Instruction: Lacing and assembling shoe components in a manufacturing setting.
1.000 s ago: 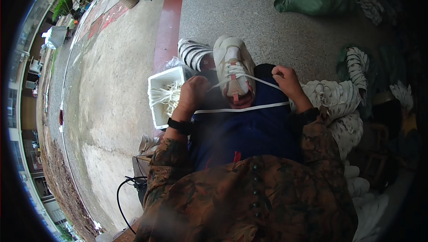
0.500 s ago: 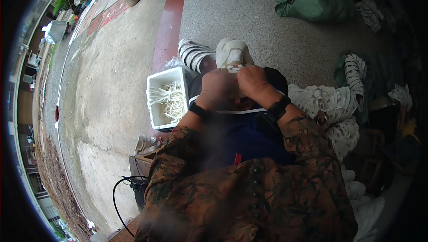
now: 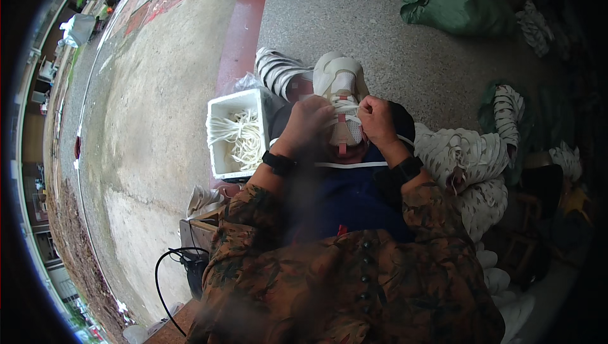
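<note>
I see a cream-white shoe (image 3: 342, 81) resting on the lap, sole away from me and toe pointing up the frame, directly above a dark blue apron (image 3: 345, 201).

1. Left hand (image 3: 308, 122): it sits against the left side of the shoe's lacing area. The fingers are curled closed and pinch a white lace (image 3: 345, 111) that crosses the tongue. The hand is slightly blurred, so I cannot tell which fingers carry the grip.
2. Right hand (image 3: 377, 119): it sits against the right side of the same area, fingers closed in a fist on the other end of the lace. The two hands are near each other, with the shoe's tongue between them.
3. Both wrists carry a dark band or watch.

Surroundings:
- A white rectangular tray (image 3: 218, 144) stands on the ground just left of my left forearm; it holds a loose pile of white laces (image 3: 240, 138).
- A second striped white shoe (image 3: 278, 71) lies on the ground just beyond the tray, beside the held shoe.
- A heap of white patterned shoe parts (image 3: 468, 166) lies to the right of the lap.
- A green sack (image 3: 449, 2) lies well apart, at the upper right on the concrete floor (image 3: 145, 122).
</note>
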{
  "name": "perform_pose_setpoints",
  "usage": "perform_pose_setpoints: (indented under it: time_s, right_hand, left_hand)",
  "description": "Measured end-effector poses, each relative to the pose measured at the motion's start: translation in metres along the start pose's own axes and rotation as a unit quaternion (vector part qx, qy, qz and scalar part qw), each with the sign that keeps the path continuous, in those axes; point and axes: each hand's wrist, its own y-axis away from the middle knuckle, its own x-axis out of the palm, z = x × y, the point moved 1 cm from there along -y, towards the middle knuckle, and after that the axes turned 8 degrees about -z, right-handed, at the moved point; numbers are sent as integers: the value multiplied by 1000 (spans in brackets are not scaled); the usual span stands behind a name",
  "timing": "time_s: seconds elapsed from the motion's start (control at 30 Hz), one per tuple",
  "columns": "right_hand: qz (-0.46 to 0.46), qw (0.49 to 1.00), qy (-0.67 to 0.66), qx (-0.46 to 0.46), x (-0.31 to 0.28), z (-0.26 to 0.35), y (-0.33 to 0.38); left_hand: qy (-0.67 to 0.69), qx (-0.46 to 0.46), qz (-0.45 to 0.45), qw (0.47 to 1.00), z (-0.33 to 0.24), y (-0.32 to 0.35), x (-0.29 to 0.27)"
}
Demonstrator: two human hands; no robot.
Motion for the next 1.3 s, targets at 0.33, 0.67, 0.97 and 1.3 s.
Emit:
perform_pose_setpoints:
  time_s: [0.33, 0.67, 0.97, 1.3]
  right_hand:
    - [135, 909, -306, 249, -19, 10, -5]
    - [124, 975, -156, 103, -27, 8, -9]
    - [-29, 986, 43, -156, -6, 20, 24]
    - [270, 944, 185, 47, -5, 42, -31]
  left_hand:
    - [-107, -17, 32, 994, -10, -11, 6]
    - [-80, -31, 135, 987, -27, -15, 0]
    - [23, -106, 73, 991, -3, -3, -2]
    - [-45, -76, 92, 992, -12, -8, -5]
